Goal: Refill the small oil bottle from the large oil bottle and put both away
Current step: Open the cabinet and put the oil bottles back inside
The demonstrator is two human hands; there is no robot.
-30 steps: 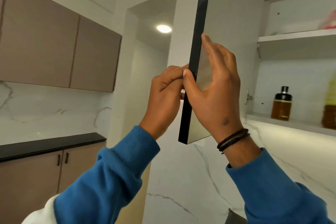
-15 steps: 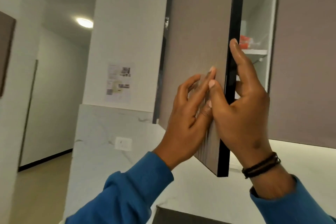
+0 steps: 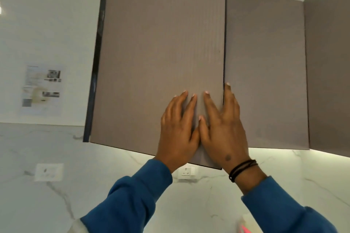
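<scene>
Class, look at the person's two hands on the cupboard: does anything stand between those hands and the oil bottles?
Yes. The cupboard door does: both the left hand and the right hand press flat on its front near its lower right corner. No bottle is visible.

Wall-mounted upper cabinets with taupe, finely ribbed doors (image 3: 161, 53) and a dark side edge hang on a white wall. Below runs a white marble backsplash (image 3: 94, 185) with grey veining, lit from beneath the cabinets (a pale glow). Two white sockets (image 3: 49, 171) sit on it; a blurred printed sheet (image 3: 42, 89) hangs above.
</scene>
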